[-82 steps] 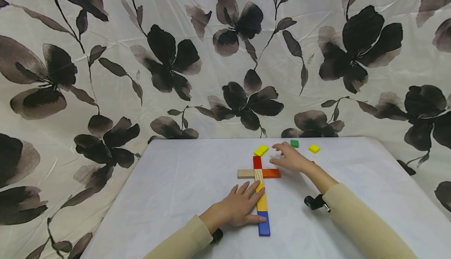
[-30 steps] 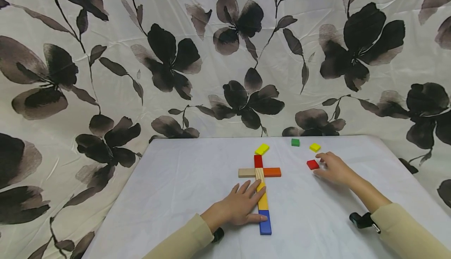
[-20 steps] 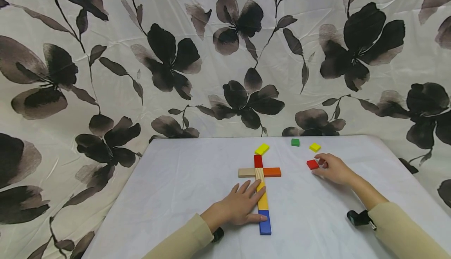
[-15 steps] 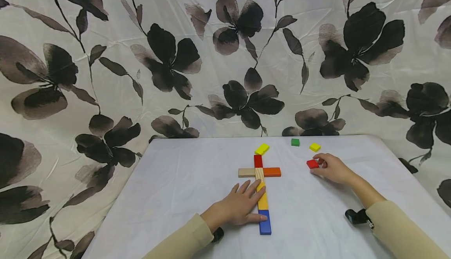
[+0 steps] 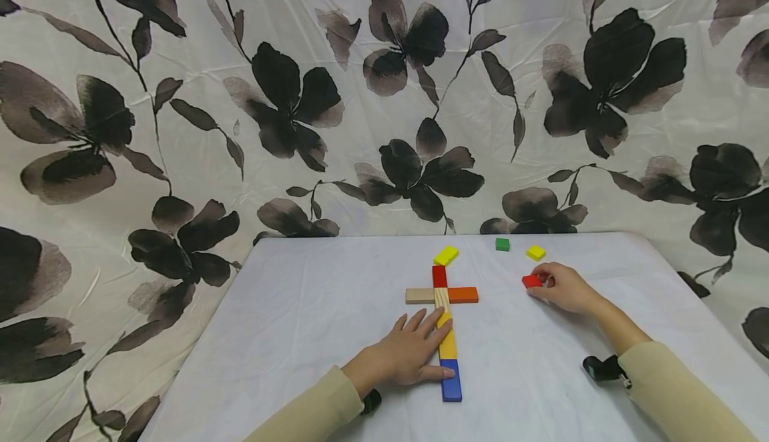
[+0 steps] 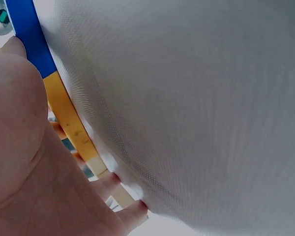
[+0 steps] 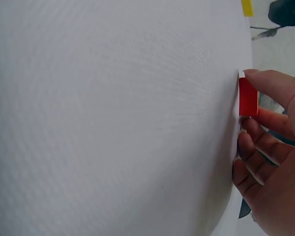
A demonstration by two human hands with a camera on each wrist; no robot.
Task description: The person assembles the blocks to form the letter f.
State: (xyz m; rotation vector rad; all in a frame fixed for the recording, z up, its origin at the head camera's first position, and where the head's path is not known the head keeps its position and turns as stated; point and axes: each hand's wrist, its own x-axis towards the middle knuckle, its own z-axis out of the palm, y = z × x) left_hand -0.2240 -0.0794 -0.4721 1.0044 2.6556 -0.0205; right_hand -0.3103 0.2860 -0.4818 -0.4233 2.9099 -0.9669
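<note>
My left hand (image 5: 408, 354) lies with spread fingers on the column of flat blocks, its thumb on the blue block (image 5: 452, 388) and its fingertips by the yellow block (image 5: 447, 347). Above these come a striped pale wooden block (image 5: 441, 295) and a red block (image 5: 440, 276). A tan block (image 5: 418, 296) and an orange block (image 5: 463, 294) form the two side arms. Off to the right, my right hand (image 5: 567, 288) pinches a small loose red block (image 7: 248, 97) between thumb and index finger, down at the tabletop. Its other fingers are curled beside it.
A yellow block (image 5: 446, 256) sits tilted at the column's top end. Near the far edge of the white-covered table (image 5: 300, 328) lie a green block (image 5: 502, 244) and another yellow block (image 5: 536, 252). Behind hangs a floral cloth (image 5: 336, 121).
The right hand has gone from near the column's top over to the loose red block at right and closed its thumb and finger on it. The left hand has stayed put.
</note>
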